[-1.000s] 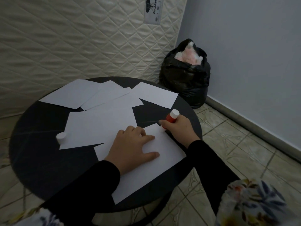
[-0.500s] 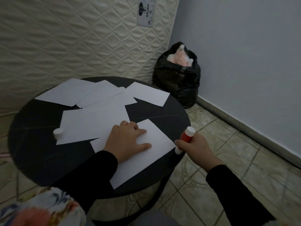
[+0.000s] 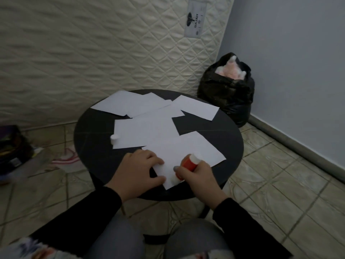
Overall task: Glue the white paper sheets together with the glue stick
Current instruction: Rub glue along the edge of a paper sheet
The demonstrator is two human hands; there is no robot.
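The glue stick [image 3: 188,166], off past the worktop's right edge half a second ago, is back down with its tip on the near corner of the nearest paper sheet [image 3: 183,153], clenched in the right hand [image 3: 197,177]. The left hand [image 3: 139,173] rests open, pinning that sheet's left edge, so gluing appears to be resuming. The cap [image 3: 114,137] stands on the round black worktop [image 3: 93,146] among overlapping sheets [image 3: 147,131]; nothing blocks the stroke.

Long black sleeves [image 3: 104,208], grey trousers [image 3: 119,238], possibly floral fabric [image 3: 31,248]
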